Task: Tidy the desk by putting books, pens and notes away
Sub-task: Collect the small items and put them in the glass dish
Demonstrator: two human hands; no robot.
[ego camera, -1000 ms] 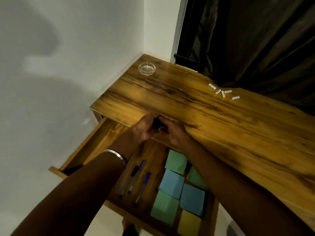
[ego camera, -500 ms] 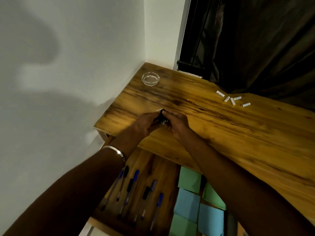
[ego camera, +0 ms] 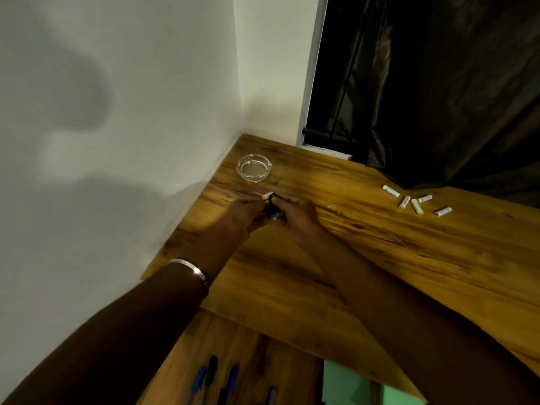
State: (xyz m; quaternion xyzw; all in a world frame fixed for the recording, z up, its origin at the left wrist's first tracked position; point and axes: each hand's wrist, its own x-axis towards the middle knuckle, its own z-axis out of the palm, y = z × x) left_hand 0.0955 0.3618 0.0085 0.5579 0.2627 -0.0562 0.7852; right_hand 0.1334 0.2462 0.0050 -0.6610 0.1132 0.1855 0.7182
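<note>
Both my hands meet over the left part of the wooden desk point(ego camera: 380, 258). My left hand point(ego camera: 242, 214) and my right hand point(ego camera: 298, 214) together hold a small black object point(ego camera: 273, 207) with a white tip; what it is I cannot tell. Below the desk edge the open drawer point(ego camera: 263, 361) shows several pens point(ego camera: 210, 375) with blue and black caps, and green notes point(ego camera: 344, 384) to their right.
A clear glass ashtray point(ego camera: 253, 168) sits near the desk's back left corner. Several small white cylinders point(ego camera: 415, 201) lie scattered at the right. A white wall runs along the left; a dark curtain point(ego camera: 438, 83) hangs behind the desk.
Both hands have carried the small black object farther onto the desk, away from the drawer. The view has tilted up, so less of the drawer shows.
</note>
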